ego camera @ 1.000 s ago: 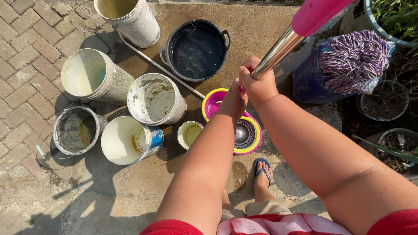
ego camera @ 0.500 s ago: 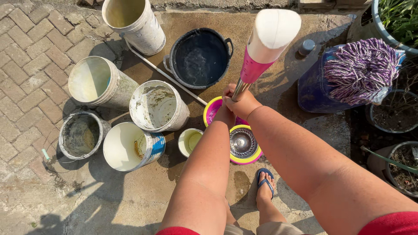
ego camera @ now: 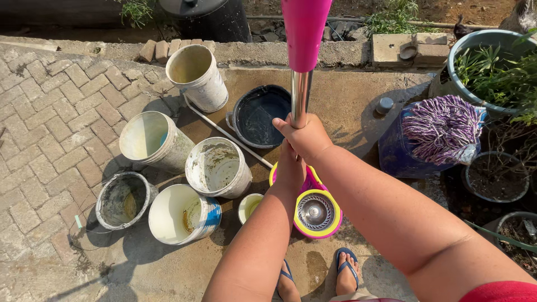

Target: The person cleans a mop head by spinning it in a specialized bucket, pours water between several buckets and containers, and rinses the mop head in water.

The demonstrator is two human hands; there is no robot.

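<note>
The mop handle (ego camera: 300, 98), a steel tube with a pink grip above, is seen near the centre of the frame, its long axis running almost straight up toward the camera and down toward the pink and yellow spin bucket (ego camera: 313, 210) below. The right hand (ego camera: 305, 137) is wrapped around the tube, fingers pressed closed on it. The left hand (ego camera: 290, 168) lies just beneath, nearer the bucket; its fingers are mostly hidden, though they appear closed on the same tube. Paint-stained pails (ego camera: 218, 166) are grouped at centre left.
</note>
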